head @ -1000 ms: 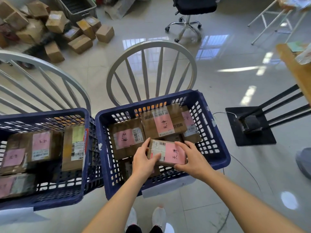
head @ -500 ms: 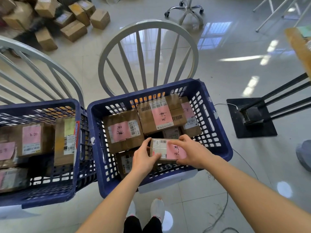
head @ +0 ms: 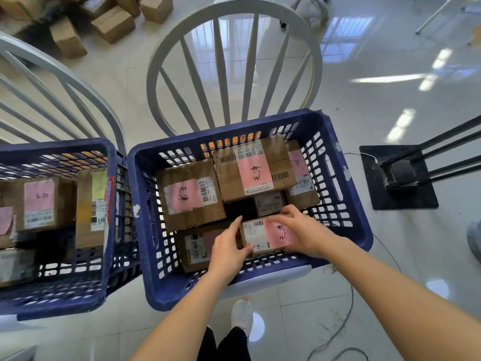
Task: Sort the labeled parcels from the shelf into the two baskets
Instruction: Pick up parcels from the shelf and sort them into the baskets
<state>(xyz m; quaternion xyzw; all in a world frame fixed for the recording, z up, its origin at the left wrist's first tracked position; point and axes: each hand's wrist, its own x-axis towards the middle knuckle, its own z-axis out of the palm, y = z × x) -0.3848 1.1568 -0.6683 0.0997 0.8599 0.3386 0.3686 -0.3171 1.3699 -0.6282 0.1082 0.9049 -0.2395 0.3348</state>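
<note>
Inside right basket (head: 356, 220), hands (head: 270, 246) hold parcel (head: 268, 235).

Two baskets sit side by side on chairs: the right basket (head: 346, 204) holds parcels across its far half, and a small parcel (head: 268, 234) sits at its near right, between both hands. The left basket (head: 109, 230) apparently holds several more. Loose boxes (head: 112, 23) lie far left on the floor.

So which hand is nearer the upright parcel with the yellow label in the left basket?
Left. The left hand grips the small pink-labelled parcel on its near-left side; the right hand holds its far side, further from the upright parcel.
</note>
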